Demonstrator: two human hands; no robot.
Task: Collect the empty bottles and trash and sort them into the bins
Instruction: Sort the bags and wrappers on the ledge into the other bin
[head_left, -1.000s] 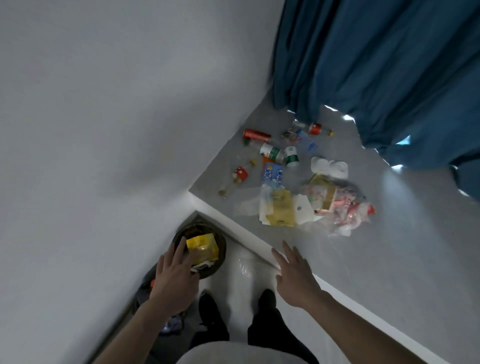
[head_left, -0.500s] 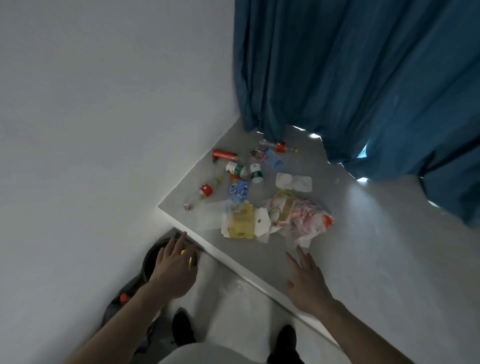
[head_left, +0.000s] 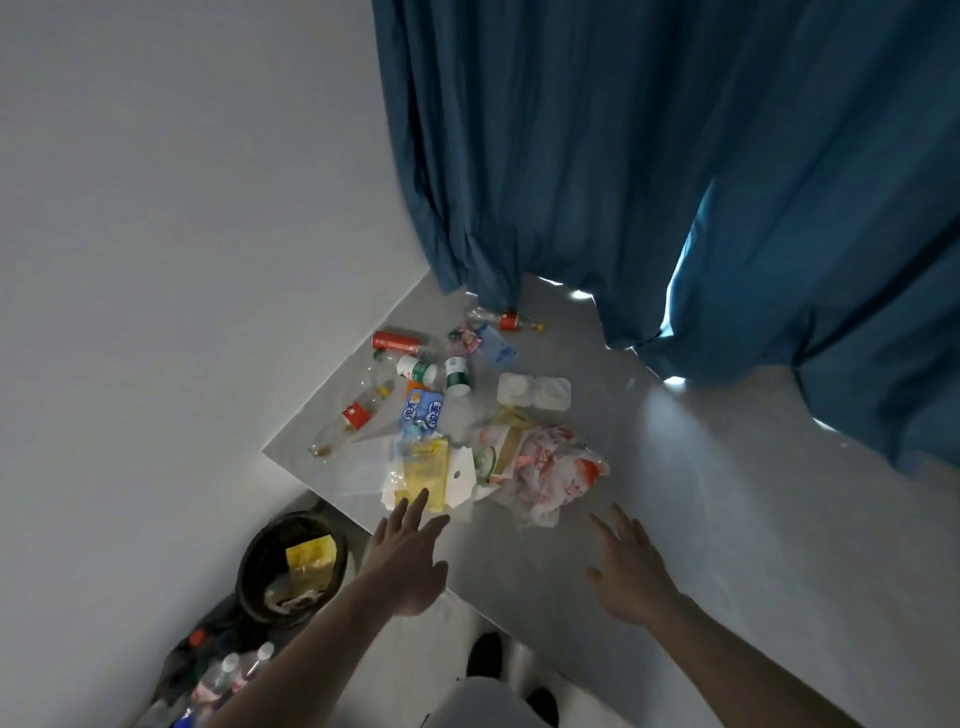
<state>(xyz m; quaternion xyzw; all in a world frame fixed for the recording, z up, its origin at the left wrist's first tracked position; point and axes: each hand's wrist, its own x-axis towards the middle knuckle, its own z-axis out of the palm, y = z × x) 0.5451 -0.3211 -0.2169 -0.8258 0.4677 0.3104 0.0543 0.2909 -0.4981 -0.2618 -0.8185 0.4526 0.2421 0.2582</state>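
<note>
A blue curtain (head_left: 649, 171) hangs over the grey platform (head_left: 727, 493), where the trash lies heaped near the wall corner: a crumpled clear bag with red print (head_left: 545, 467), a yellow packet (head_left: 426, 470) on white card, a blue wrapper (head_left: 423, 410) and several clear bottles with red or green labels. Below the platform's edge, the dark round bin (head_left: 260, 561) holds a yellow wrapper (head_left: 310, 558), and a black bag of bottles (head_left: 218, 670) sits beside it. Since half a second ago the left hand (head_left: 408, 558) has left the bin and now reaches, fingers straight and empty, toward the yellow packet, while the right hand (head_left: 628, 569) stays spread and empty over the platform.
</note>
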